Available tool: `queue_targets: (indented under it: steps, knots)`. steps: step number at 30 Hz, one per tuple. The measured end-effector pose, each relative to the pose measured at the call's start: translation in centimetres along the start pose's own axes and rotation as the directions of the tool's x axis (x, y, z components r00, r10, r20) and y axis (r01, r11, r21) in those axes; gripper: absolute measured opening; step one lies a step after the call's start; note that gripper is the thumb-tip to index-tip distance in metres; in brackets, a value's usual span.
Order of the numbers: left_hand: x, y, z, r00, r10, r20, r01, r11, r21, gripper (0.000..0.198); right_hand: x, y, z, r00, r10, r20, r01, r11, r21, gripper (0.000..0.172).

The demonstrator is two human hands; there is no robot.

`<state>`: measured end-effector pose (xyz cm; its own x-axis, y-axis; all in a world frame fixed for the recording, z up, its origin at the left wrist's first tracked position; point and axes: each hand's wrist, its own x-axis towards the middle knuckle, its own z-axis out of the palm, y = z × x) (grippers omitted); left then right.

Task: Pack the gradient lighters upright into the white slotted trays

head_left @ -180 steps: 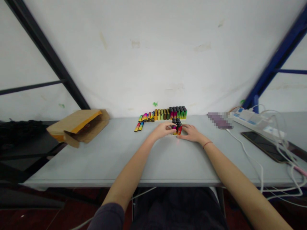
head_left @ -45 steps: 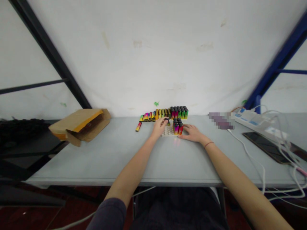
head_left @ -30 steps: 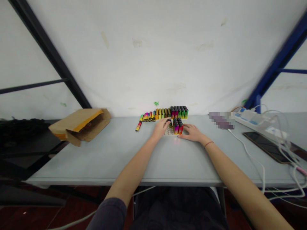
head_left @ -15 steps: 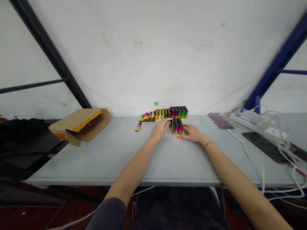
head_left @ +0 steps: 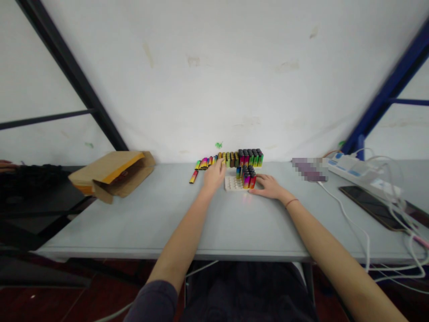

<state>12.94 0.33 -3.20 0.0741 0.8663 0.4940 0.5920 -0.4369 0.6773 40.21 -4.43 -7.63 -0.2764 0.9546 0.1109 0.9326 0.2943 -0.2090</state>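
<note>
At the centre of the frame a white tray (head_left: 232, 184) lies on the grey table (head_left: 234, 228), and only its right part is filled. A small block of upright lighters (head_left: 247, 176) stands there, while the sockets on its left side show bare. Judged from that, the filling is at an early stage, with most of the tray left to do. The supply lies just above the tray in the picture, along the wall: a long row of lighters (head_left: 244, 157), standing at its right end and lying flat toward its left, plus a single lighter (head_left: 193, 177) apart at the left. The left hand (head_left: 213, 175) reaches up to that row with fingers stretched over it; whether it pinches one cannot be told. The right hand (head_left: 268, 187) lies flat and open on the table, fingertips touching the tray's lower right edge. A cardboard box (head_left: 112, 176) sits at the left, a power strip (head_left: 351, 166) and a phone (head_left: 368, 202) at the right.
</note>
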Motion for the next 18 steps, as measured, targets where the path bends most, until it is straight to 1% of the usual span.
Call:
queue_targets:
  steps: [1,2,3,4,6,7,8,10,12,14,16,18]
  knots:
    - [0.5,-0.5,-1.0,0.991,-0.107,-0.076,0.108,0.994,0.016,0.018,0.0,0.0,0.0,1.0,0.0,-0.002,0.0,1.0,0.002,0.083]
    - [0.9,-1.2,-1.9,0.969,-0.201,-0.141,0.207,0.978,0.028,0.019,0.0,0.0,0.0,1.0,-0.001,-0.004,0.001,1.0,0.004,0.083]
    - [1.2,-2.0,-2.9,0.944,-0.271,-0.19,0.283,0.958,0.042,0.019,0.0,0.0,0.0,1.0,-0.002,-0.005,0.002,1.0,0.005,0.083]
    - [1.5,-3.0,-3.7,0.924,-0.311,-0.223,0.331,0.942,0.056,0.019,0.0,0.0,0.0,1.0,-0.003,-0.005,0.003,1.0,0.005,0.084]
    - [1.6,-5.0,-5.0,0.903,-0.343,-0.26,0.369,0.928,0.057,0.017,0.1,0.0,0.0,1.0,-0.01,-0.005,0.01,1.0,0.005,0.084]
    - [1.5,-5.9,-5.4,0.903,-0.341,-0.261,0.363,0.931,0.04,0.018,0.1,0.0,0.1,1.0,-0.011,-0.005,0.011,1.0,0.004,0.085]
    - [1.3,-6.6,-5.6,0.907,-0.341,-0.247,0.358,0.934,0.025,0.02,0.1,0.0,0.1,1.0,-0.012,-0.005,0.012,1.0,0.003,0.085]
    - [0.8,-7.2,-5.9,0.899,-0.385,-0.207,0.401,0.915,0.038,0.027,0.1,0.0,0.1,1.0,-0.01,-0.007,0.01,1.0,0.003,0.085]
    - [0.6,-7.0,-5.8,0.868,-0.471,-0.156,0.486,0.87,0.078,0.031,0.1,0.1,0.1,1.0,-0.01,-0.007,0.01,1.0,0.006,0.084]
    - [0.7,-5.9,-5.5,0.837,-0.534,-0.118,0.543,0.837,0.061,0.033,0.1,0.0,0.1,1.0,-0.011,-0.003,0.011,1.0,0.007,0.084]
    - [1.1,-4.5,-4.9,0.834,-0.543,-0.095,0.545,0.838,-0.004,0.033,0.1,0.0,0.0,1.0,-0.006,0.001,0.006,1.0,0.003,0.084]
    - [1.6,-2.7,-4.0,0.824,-0.561,-0.075,0.552,0.826,-0.116,0.03,0.0,0.0,-0.1,1.0,-0.001,0.003,0.001,1.0,0.001,0.085]
